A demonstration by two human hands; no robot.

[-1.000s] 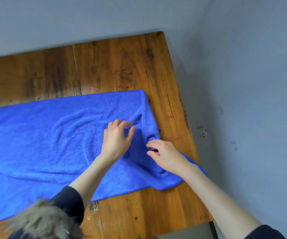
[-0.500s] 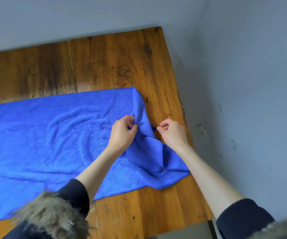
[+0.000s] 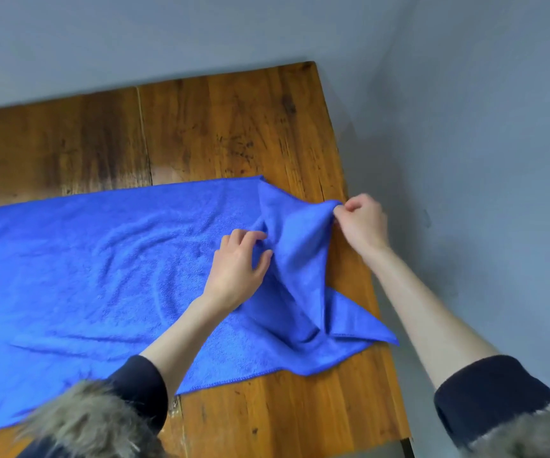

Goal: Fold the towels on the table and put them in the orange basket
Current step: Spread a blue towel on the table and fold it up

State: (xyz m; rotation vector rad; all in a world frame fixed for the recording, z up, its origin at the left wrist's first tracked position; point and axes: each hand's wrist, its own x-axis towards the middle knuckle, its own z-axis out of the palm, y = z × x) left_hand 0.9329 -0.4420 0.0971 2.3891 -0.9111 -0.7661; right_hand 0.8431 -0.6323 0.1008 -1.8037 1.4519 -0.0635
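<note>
Lying spread over the brown wooden table, the big soft blue towel fills its 9 o'clock side. The right hand pinches a raised fold at 3 o'clock. The left hand presses the towel with curled fingers. Grey walls stand close.

Wooden bench, orange-brown planks with dark stains and a seam running front to back, set into a grey wall corner. One blue towel is spread across it, running off the left edge of view; its right end is rumpled and raised in folds near the bench's right edge.
</note>
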